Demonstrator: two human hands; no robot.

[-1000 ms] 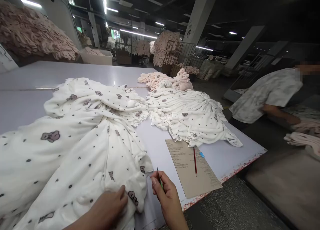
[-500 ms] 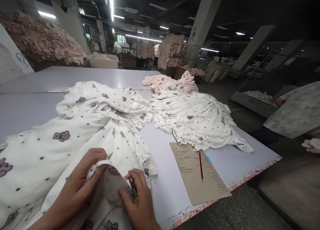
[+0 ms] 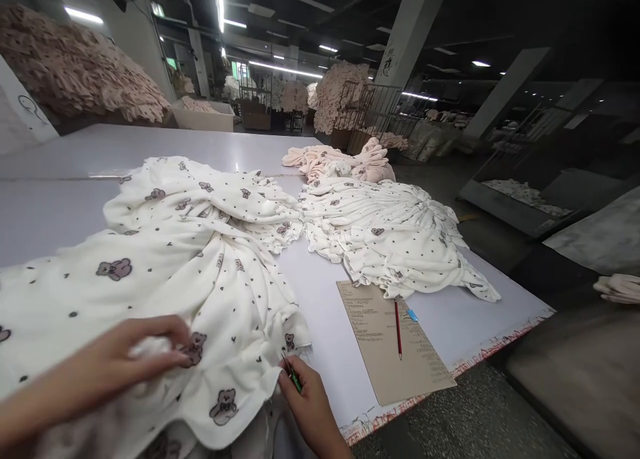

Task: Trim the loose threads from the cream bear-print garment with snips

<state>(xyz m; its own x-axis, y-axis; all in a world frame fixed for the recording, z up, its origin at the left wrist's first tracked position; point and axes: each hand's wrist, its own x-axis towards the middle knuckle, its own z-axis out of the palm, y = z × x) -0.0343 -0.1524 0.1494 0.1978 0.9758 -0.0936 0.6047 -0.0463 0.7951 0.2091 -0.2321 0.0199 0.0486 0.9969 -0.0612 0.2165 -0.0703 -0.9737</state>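
Note:
White plush fabric (image 3: 180, 299) with bears and dots is spread in folds across the left of the table. My left hand (image 3: 135, 359), slightly blurred, curls over it with a white bunch of the cloth between thumb and fingers. My right hand (image 3: 313, 399) pinches the fabric's corner near the table's front. Small green-handled thread snips (image 3: 293, 376) sit in that same hand, blades pointing up and away; the palm hides part of them.
A second white bear-print pile (image 3: 390, 226) lies to the right, with pink fabric (image 3: 345, 162) behind it. Nearer me are a written cardboard sheet (image 3: 390, 352), a red pencil (image 3: 399, 332) and a blue clip-like piece (image 3: 411, 315). The table edge (image 3: 480, 359) runs along the right.
My left hand has lowered and moved left from the raised fold. The right hand has shifted right and down, now at the cloth's corner. The fabric's printed side lies turned up between them.

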